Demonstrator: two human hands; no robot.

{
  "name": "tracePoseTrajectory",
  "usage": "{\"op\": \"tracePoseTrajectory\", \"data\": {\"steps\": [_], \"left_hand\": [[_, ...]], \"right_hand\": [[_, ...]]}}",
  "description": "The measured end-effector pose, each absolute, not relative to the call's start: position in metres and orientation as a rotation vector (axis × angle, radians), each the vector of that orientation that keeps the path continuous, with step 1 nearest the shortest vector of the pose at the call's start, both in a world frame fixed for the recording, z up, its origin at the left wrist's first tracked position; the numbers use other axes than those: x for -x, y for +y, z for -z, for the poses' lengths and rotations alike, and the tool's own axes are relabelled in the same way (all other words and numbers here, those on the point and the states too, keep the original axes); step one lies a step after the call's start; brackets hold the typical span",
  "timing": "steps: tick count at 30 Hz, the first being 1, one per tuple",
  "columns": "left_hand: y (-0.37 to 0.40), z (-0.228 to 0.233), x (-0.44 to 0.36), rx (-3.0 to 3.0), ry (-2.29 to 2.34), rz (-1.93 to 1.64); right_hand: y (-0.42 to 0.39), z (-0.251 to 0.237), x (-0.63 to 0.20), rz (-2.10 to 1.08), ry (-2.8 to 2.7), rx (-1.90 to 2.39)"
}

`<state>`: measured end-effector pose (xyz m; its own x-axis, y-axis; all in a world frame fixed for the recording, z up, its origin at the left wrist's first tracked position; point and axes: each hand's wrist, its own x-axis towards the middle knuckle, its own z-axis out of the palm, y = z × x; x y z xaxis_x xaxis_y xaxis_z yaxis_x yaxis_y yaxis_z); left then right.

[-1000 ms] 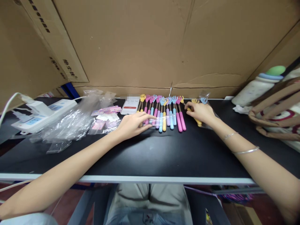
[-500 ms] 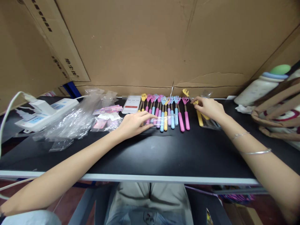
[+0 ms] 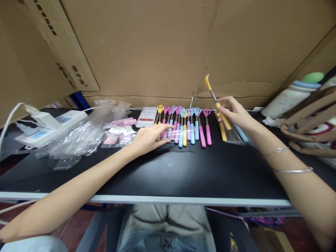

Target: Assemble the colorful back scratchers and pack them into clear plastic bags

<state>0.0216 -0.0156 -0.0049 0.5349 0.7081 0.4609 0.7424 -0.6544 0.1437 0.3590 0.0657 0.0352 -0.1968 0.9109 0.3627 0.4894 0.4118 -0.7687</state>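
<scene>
Above table (image 3: 168, 175), yellow scratcher (image 3: 215, 101) in right hand (image 3: 237, 113)

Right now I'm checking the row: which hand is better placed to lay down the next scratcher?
Probably right: the right hand holds a yellow scratcher lifted beside the row's open end, while the left hand lies flat on the row of scratchers.

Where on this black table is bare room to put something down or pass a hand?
The bare patch of the black table lies between the metal front edge and the row of pastel hand-shaped scratchers, between both forearms. Crowded: clear plastic bags at left, brown-handled bag at right, and under the right hand holding a yellow scratcher.
</scene>
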Motion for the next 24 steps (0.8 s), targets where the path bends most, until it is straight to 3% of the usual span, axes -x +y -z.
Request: {"op": "tracePoseTrajectory", "data": {"steps": [5, 24], "left_hand": [[-0.014, 0.006, -0.020, 2.682, -1.299, 0.750], [-0.016, 0.002, -0.020, 2.689, -1.301, 0.741]], "right_hand": [[0.065, -0.035, -0.360, -0.785, -1.809, 1.171], [0.064, -0.046, -0.386, -0.824, -2.356, 1.422]]}}
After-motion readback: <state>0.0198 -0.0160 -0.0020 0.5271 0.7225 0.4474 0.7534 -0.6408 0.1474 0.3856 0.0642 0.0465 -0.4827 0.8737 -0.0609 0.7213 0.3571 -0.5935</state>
